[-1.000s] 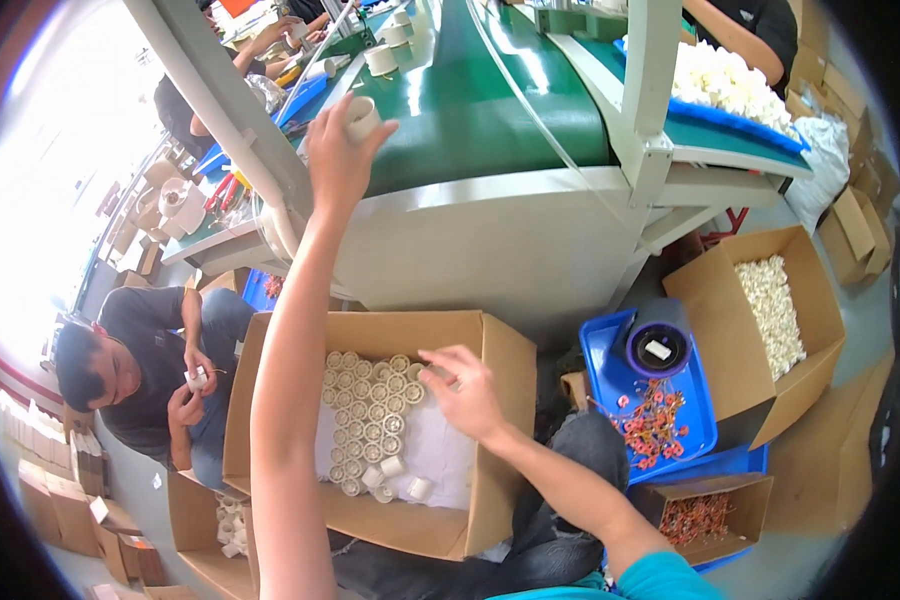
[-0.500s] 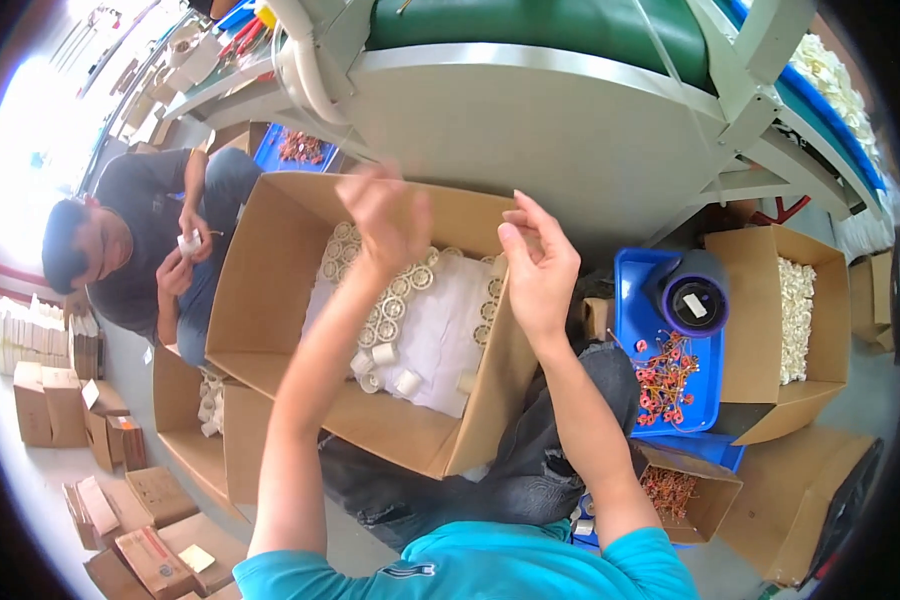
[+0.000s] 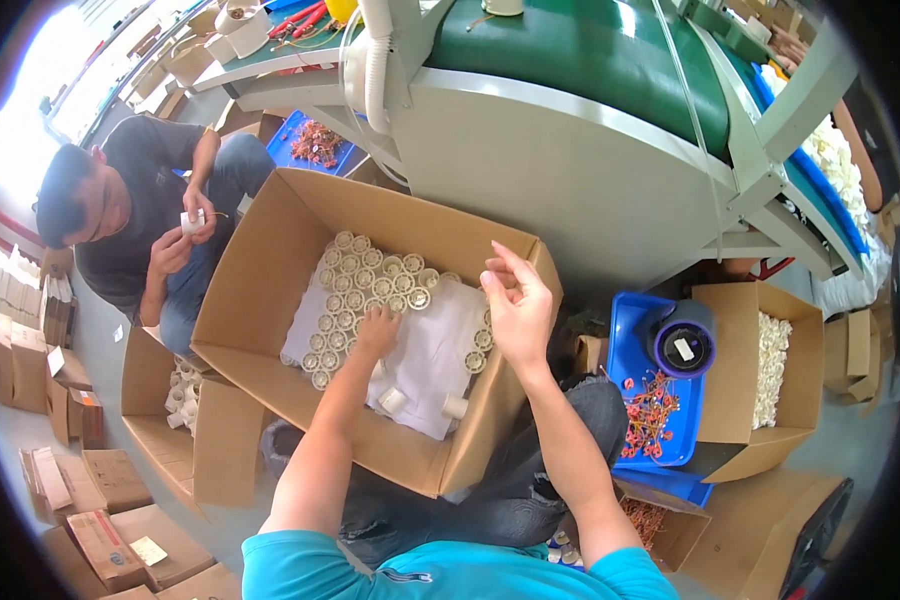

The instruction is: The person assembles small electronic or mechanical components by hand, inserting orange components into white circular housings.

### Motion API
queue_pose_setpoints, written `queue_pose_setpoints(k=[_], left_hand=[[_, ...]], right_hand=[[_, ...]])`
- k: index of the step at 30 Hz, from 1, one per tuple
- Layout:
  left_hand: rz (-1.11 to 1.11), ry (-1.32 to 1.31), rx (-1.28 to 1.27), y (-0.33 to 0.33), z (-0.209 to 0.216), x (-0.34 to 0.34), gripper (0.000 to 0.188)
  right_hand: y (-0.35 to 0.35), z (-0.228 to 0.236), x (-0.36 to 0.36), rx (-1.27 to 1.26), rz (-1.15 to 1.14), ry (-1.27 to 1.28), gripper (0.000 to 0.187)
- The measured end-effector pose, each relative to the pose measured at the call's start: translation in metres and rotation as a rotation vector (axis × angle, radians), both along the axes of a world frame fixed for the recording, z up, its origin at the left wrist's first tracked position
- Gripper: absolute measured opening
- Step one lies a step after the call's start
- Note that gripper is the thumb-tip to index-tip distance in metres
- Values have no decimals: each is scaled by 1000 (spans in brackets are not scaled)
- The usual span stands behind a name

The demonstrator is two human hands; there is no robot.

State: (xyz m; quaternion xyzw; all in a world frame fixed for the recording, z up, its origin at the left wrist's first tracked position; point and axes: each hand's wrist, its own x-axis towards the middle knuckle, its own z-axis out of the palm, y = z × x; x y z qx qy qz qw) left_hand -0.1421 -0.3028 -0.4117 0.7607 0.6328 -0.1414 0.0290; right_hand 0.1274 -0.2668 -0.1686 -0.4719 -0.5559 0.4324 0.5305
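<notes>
My left hand (image 3: pixel 377 332) is down inside a large cardboard box (image 3: pixel 370 435), at the edge of rows of white cylindrical plastic parts (image 3: pixel 348 282). Its fingers bend downward among the parts, and their tips and whatever they grip are hidden. The rows stand upright on a white sheet (image 3: pixel 425 345) in the box. Loose parts, one of them a white cylinder (image 3: pixel 393 400), lie tipped over nearer to me. Above the box's right wall, my right hand (image 3: pixel 520 310) is raised with thumb and fingers apart, holding nothing.
Right of my knee, a blue tray (image 3: pixel 682 430) holds red-and-orange wired pieces and a dark round container (image 3: pixel 683 340). Cardboard boxes stand on both sides. A co-worker (image 3: pixel 130 215) at the left handles a white part. A green conveyor belt (image 3: pixel 580 60) runs beyond the box.
My left hand has come down from above the box onto the parts inside. My right hand stays raised by the right wall, slightly further left in the picture. The view has shifted.
</notes>
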Motion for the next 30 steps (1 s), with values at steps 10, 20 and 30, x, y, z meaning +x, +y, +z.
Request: queue_pose_setpoints(k=[10,20,30], left_hand=[[-1,-83,37,-8,2,-2,65],[470,-1542,-189,-14,175,59,54],[594,-2620,-557,-45,208,97,39]], right_hand=[[6,-3,-4,38,-37,-9,37],[-36,25,101,155,-274,204,34],[-112,-93,247,-271,-595,-601,24]])
